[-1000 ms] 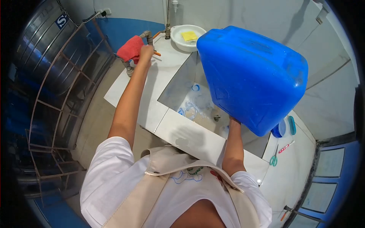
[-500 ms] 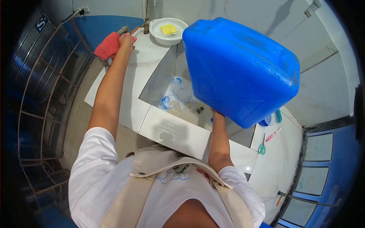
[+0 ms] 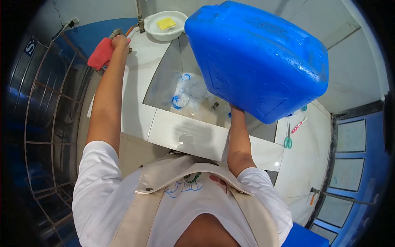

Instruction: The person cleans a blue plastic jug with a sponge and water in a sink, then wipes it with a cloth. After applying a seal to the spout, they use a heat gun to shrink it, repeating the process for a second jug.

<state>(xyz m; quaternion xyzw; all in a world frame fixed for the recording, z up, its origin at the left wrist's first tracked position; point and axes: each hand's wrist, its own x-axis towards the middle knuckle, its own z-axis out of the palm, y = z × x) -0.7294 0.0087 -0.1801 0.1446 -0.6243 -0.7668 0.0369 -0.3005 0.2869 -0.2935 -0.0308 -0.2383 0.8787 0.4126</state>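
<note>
Boxy blue plastic jerrycan (image 3: 257,61) tilted above white-tiled sink (image 3: 164,125), right hand (image 3: 236,110) at its underside.
Right fingers hidden, can't tell grip; left hand (image 3: 120,41) curled beside red cloth (image 3: 101,53) on grey pipe (image 3: 117,32), exact hold unclear.

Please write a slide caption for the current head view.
Right hand under a blue container above the sink, left hand at a pipe with a red cloth.

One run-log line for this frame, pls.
left hand: at red cloth on pipe | right hand: under tilted blue jerrycan, mostly hidden | jerrycan: over sink
</note>
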